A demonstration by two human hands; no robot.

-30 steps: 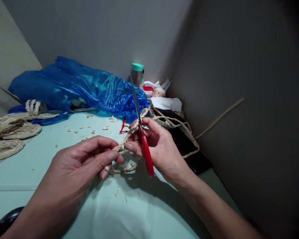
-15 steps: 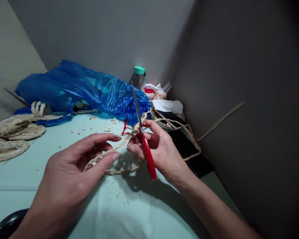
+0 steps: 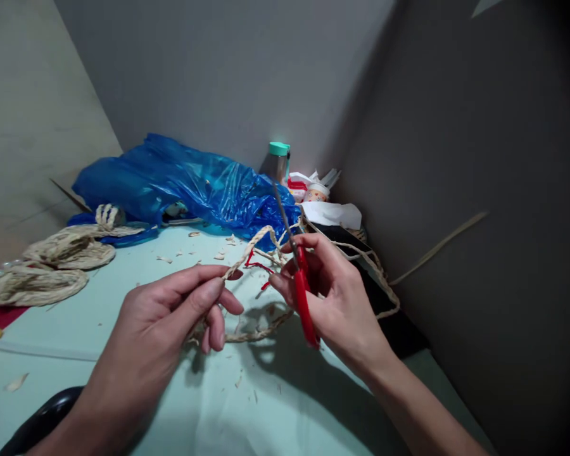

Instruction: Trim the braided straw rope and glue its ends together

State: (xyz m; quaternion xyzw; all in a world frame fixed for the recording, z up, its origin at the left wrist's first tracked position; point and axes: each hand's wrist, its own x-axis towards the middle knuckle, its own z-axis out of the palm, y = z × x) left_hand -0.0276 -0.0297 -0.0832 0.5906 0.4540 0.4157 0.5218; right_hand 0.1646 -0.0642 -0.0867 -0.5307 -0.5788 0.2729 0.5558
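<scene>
My left hand (image 3: 180, 310) pinches a pale braided straw cord (image 3: 254, 244) between thumb and forefinger. The cord arches up toward the right, and another length of it sags below, above the table. In my right hand (image 3: 332, 285) is a pair of red-handled scissors (image 3: 305, 304), blades together and pointing up and away. The right fingertips are close to the far part of the cord; whether they also grip it is hidden. A thin red string (image 3: 259, 264) shows between the two hands.
A blue plastic bag (image 3: 185, 183) lies along the back, beside a bottle with a teal lid (image 3: 279, 150). Bundles of straw (image 3: 66, 253) lie at left. Straw scraps litter the pale green table (image 3: 137, 278). A grey wall (image 3: 456, 139) closes the right side.
My left hand has gone from loosely curved around the cord to pinching it. The view has shifted, so things appear further right and slightly lower. My right hand still holds the scissors.
</scene>
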